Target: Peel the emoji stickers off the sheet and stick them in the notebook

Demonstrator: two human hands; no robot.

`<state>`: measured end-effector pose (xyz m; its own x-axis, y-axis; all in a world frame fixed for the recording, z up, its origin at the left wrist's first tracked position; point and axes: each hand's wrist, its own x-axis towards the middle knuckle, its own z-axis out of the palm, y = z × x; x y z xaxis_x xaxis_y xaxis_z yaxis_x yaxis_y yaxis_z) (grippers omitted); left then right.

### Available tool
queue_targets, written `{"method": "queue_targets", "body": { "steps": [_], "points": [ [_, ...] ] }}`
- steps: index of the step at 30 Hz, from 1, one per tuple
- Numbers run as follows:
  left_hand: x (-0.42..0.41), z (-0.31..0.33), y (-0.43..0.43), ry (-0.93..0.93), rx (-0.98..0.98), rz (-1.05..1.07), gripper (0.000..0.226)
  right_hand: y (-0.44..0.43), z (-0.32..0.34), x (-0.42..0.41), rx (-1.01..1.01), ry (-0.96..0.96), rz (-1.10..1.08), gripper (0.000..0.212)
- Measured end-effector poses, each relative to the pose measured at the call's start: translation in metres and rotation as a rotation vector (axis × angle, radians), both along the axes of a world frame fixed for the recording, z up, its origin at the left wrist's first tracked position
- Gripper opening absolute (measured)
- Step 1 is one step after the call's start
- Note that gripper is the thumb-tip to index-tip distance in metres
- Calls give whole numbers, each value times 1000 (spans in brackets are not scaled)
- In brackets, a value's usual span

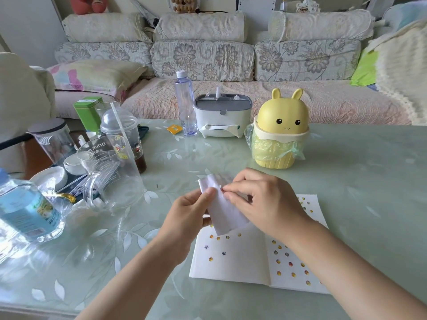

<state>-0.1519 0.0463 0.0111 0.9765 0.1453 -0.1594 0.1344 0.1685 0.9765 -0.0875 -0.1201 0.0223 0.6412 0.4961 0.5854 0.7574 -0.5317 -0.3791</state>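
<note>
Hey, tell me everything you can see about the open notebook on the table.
The notebook lies open and flat on the pale green table. Its two pages look like plain white paper, split by a centre crease. Small round stickers, mostly yellow, dot both pages, more thickly on the right one. The right forearm crosses over the right page. The sticker sheet, held by the left hand and right hand, hides part of its far edge.
</note>
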Motion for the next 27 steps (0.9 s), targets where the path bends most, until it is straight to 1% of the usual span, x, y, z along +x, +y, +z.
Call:
{"method": "queue_targets", "body": {
  "steps": [5,7,9,11,13,15,17,20,22,24,27],
  "points": [
    [-2,2,-2,-57,51,-1,31,3,2,-1,12,14,-21,16],
    [-4,1,-1,-94,111,-13,26,5,2,-3,-18,-14,-33,17],
    [-4,1,2,-131,182,-37,17,5,3,-4,-24,4,-35,14],
    [-4,1,4,-146,176,-31,14,3,4,-3,0,54,-13,12],
    [-4,2,5,-154,163,-32,15,2,6,-4,3,66,-2,12],
    [-3,2,5,-163,185,-43,20,2,8,-5,-6,49,-16,12],
    [-3,1,4,-164,198,-45,19,2,8,-5,-1,51,-39,12],
    [-2,0,4,-139,156,-53,17,2,6,-3,70,126,-27,16],
    [-2,-1,5,-118,99,-53,25,2,5,-1,159,234,9,16],
    [-1,-1,6,-107,40,-43,34,1,5,0,212,320,56,12],
    [-1,-1,7,-112,34,-51,36,1,6,0,175,313,101,8]
  ]
}}
